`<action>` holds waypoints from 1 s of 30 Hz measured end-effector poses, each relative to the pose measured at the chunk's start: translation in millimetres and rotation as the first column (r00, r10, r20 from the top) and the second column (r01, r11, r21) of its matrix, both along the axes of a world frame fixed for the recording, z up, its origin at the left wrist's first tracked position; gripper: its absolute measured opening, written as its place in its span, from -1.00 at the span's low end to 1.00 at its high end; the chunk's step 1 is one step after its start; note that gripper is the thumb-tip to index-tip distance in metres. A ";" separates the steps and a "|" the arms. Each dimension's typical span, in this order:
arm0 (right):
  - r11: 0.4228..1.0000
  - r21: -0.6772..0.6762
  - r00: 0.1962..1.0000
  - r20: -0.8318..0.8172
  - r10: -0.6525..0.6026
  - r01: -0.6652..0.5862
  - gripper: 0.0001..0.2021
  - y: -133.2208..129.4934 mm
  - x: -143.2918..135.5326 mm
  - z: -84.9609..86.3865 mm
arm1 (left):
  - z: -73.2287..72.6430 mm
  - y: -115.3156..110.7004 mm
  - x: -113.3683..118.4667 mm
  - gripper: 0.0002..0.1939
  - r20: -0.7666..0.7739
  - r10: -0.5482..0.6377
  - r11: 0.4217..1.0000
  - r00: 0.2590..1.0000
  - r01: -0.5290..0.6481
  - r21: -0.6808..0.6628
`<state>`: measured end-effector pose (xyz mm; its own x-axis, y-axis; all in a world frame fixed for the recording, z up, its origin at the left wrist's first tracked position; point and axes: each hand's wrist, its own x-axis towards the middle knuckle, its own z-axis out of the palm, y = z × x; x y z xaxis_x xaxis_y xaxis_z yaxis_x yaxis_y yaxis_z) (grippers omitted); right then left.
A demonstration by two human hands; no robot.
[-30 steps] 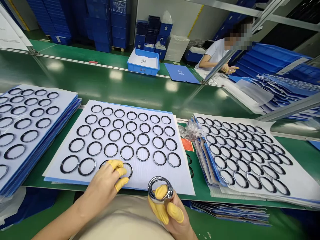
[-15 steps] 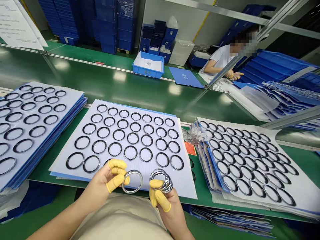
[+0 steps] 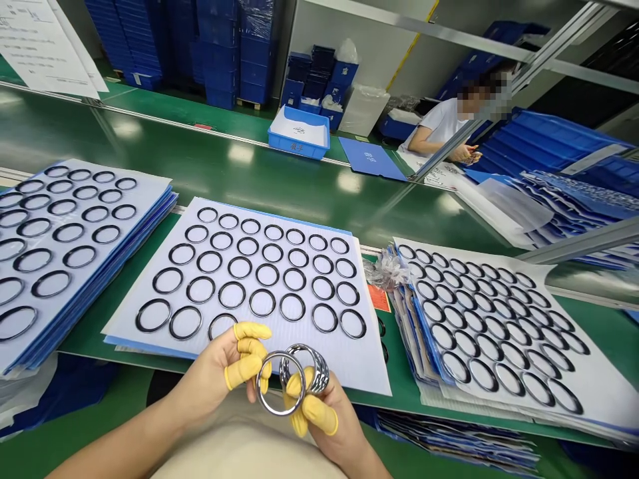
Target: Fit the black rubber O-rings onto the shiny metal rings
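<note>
My left hand [image 3: 247,359], in yellow finger covers, pinches one shiny ring [image 3: 280,414] upright by its left side. Right beside it, my right hand [image 3: 319,406] has its covered fingers closed on a bunch of several shiny rings [image 3: 322,376]. The single ring overlaps the front of the bunch in view. Both hands are over the near edge of a white sheet [image 3: 372,372], on which rows of dark-rimmed rings [image 3: 262,302] lie flat. Part of a ring in the nearest row shows behind my left hand.
Stacked sheets with rings stand at left [image 3: 144,193] and right [image 3: 594,392]. Crumpled clear plastic [image 3: 389,267] lies between the middle and right stacks. Beyond the green surface [image 3: 239,173] are a blue tray [image 3: 299,148], a blue board [image 3: 372,159] and a person [image 3: 439,126] behind a metal post.
My left hand has moved right with its ring, which now overlaps the bunch. The bunch in my right hand has shifted slightly left. Another ring on the sheet shows behind my left hand.
</note>
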<state>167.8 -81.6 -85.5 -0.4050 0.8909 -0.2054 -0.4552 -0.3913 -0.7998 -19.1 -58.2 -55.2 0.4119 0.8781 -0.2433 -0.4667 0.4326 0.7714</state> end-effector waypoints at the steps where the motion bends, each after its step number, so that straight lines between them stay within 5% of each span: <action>1: 1.000 -0.007 1.000 -0.009 -0.002 0.002 -0.63 0.3 -0.6 1.0 | 0.5 -0.3 0.0 -0.67 0.000 -0.001 1.000 1.000 0.001 0.001; 10: 0.997 -0.050 0.996 -0.075 0.049 -0.053 -0.61 -0.3 -5.3 10.5 | -1.5 0.4 3.7 -0.68 -0.057 -0.009 0.999 0.998 0.011 0.035; 14: 0.994 -0.035 0.988 -0.118 0.100 -0.105 -0.60 -1.0 -6.4 7.6 | -5.1 1.2 -1.1 -0.73 -0.332 0.059 0.976 0.942 0.016 0.219; 16: 0.996 -0.042 0.986 -0.150 0.069 -0.076 -0.64 -1.2 -5.3 3.5 | -7.9 1.1 -9.6 -0.76 -0.584 0.235 0.891 0.777 0.069 0.450; 18: 0.998 -0.056 0.987 -0.161 -0.001 -0.008 -0.68 -1.2 -3.7 -0.6 | -12.6 0.6 -20.9 -0.79 -0.722 0.443 0.752 0.531 0.218 0.622; 21: 0.996 -0.066 0.984 -0.166 -0.067 0.057 -0.72 -0.9 -2.2 -3.9 | -24.2 -0.9 -36.9 -0.84 -0.755 0.599 0.627 0.267 0.430 0.649; 24: 0.998 -0.059 0.981 -0.190 -0.033 0.023 -0.71 -0.6 -2.4 -4.2 | -36.9 -3.0 -46.1 -0.85 -0.764 0.627 0.604 0.150 0.526 0.599; 27: 0.998 -0.052 0.980 -0.199 -0.031 0.021 -0.71 -0.2 -2.4 -5.0 | -39.9 -5.8 -49.0 -0.80 -0.778 0.608 0.630 0.154 0.503 0.592; 30: 0.995 -0.036 0.982 -0.163 -0.097 0.093 -0.75 0.9 -1.6 -8.3 | -28.2 -8.6 -47.5 -0.83 -0.797 0.494 0.718 0.346 0.354 0.599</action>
<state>166.2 -80.6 -93.8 -0.3493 0.9217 -0.1687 -0.6160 -0.3616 -0.6999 -66.6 -66.9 -83.4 0.2421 0.9535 0.1794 0.6619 -0.2975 0.6880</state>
